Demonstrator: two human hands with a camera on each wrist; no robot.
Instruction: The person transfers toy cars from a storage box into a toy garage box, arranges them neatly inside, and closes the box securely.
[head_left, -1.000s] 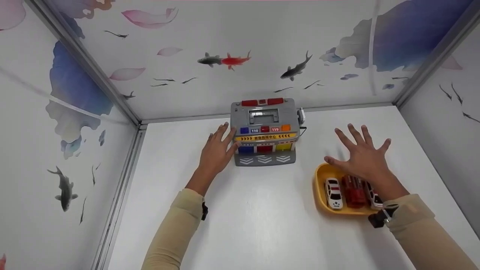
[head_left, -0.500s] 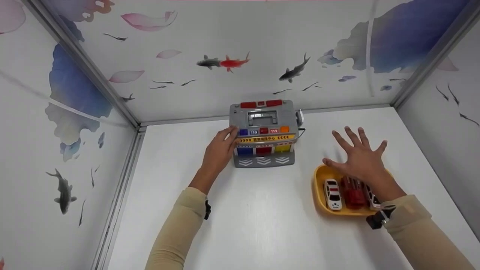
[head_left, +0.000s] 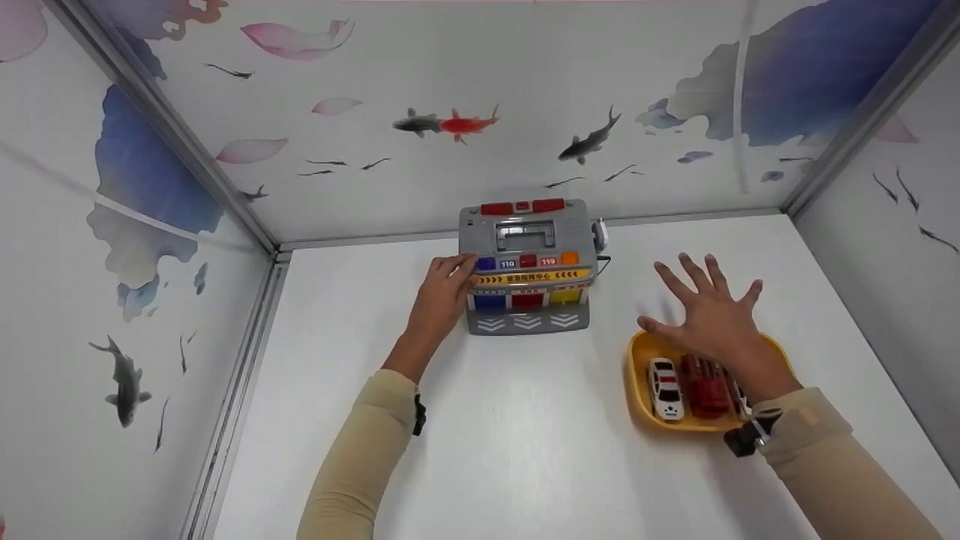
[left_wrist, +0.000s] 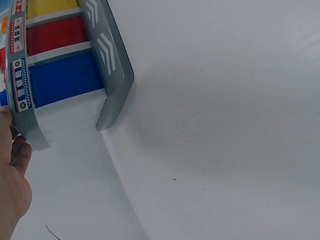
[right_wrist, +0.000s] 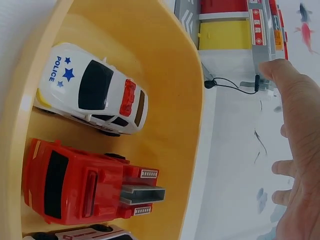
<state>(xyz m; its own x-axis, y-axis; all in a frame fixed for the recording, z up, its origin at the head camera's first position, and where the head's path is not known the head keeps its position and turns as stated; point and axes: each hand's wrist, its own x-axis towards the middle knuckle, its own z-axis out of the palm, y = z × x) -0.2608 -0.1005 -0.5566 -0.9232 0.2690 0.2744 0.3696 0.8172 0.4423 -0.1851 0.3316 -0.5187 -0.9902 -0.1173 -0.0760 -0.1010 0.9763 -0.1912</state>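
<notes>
A grey toy garage [head_left: 574,234] with blue, red and yellow doors stands against the back wall. My left hand [head_left: 441,300] grips the left front corner of its roof, fingers on top and thumb lower down; the left wrist view shows this hand [left_wrist: 12,185] at the roof's edge beside the blue door [left_wrist: 65,77]. With fingers spread, my right hand [head_left: 716,319] hovers over the back of a yellow tray [head_left: 634,375] and holds nothing. Inside the tray lie a white police car [right_wrist: 75,85], a red fire truck [right_wrist: 75,185] and a partly hidden white vehicle [right_wrist: 95,234].
A white handset [head_left: 601,234] hangs on the garage's right side, with a thin black cord [right_wrist: 230,86] below it. White panels with painted fish [head_left: 469,124] enclose the white table [head_left: 480,435] at the back and both sides.
My left hand has closed from beside the garage onto its roof corner. The right hand has drifted slightly left over the tray, fingers still spread.
</notes>
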